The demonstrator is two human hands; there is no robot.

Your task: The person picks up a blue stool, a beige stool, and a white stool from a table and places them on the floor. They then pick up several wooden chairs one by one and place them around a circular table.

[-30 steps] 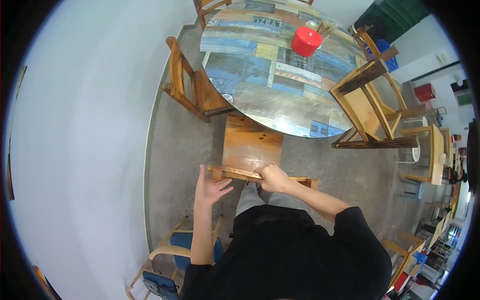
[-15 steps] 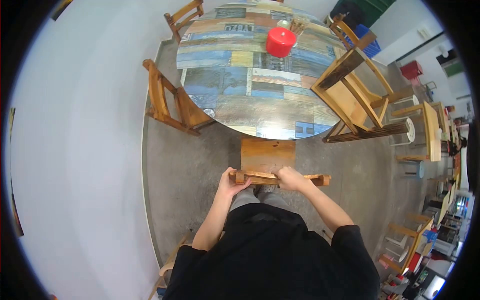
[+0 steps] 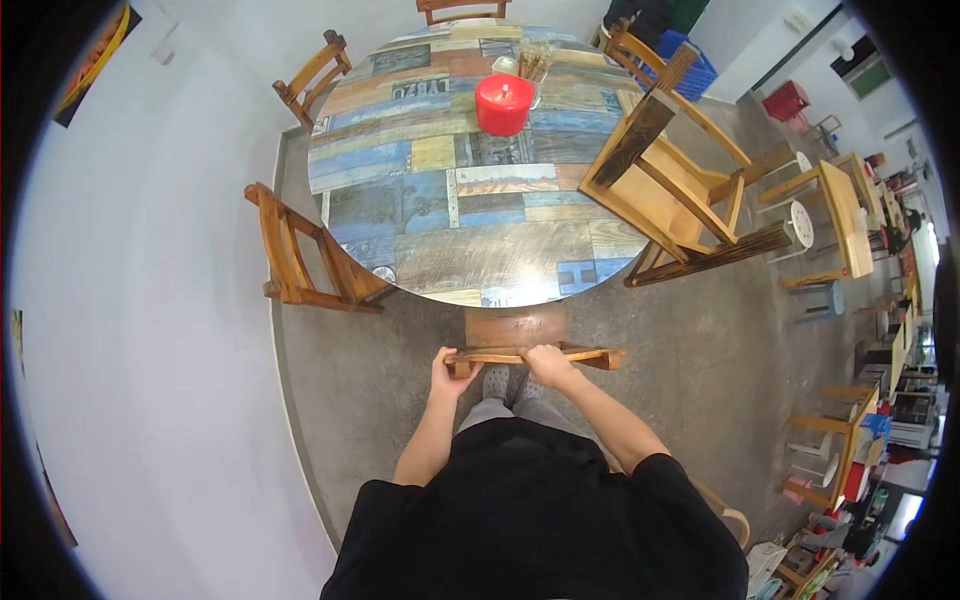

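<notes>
Grey concrete floor, white wall on my left. Round table with a patchwork plank top and a red lidded container toward its far side. Wooden chairs around it; the right-side chair is tilted against the rim. My chair is worn orange-brown wood, seat partly under the near table edge. Left hand is clamped on the top rail's left end, right hand near its middle. Hands apart.
</notes>
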